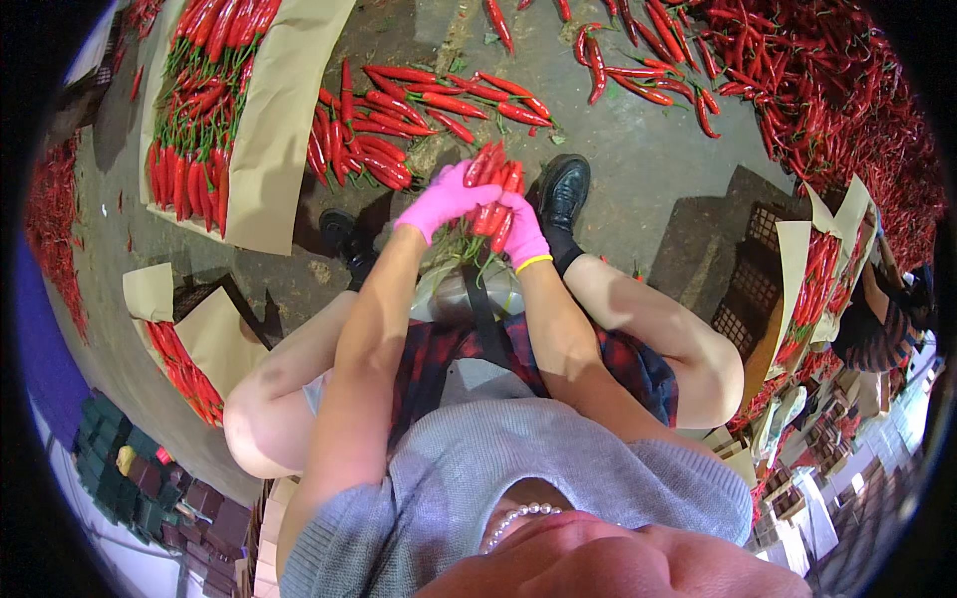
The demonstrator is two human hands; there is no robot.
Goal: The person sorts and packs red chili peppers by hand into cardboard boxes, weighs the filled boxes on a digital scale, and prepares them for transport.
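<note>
Between my knees, a bunch of red chili peppers (490, 204) is gathered in both hands, its green stems hanging toward me. My left hand (449, 202), in a pink glove, is closed around the bunch's left side. My right hand (525, 235), gloved in pink with a yellow cuff edge, grips it from the right, lower down. Just beyond my hands a loose pile of red chilies (384, 120) lies on the floor. To the left, a paper-lined box (299, 110) holds neat rows of chilies, stems and tips alternating.
A large heap of chilies (827, 90) covers the floor at far right, with scattered ones (648, 75) before it. Another lined box (204, 329) sits by my left knee, and a lined crate (788, 299) stands right. Another person (882, 324) is at the right edge.
</note>
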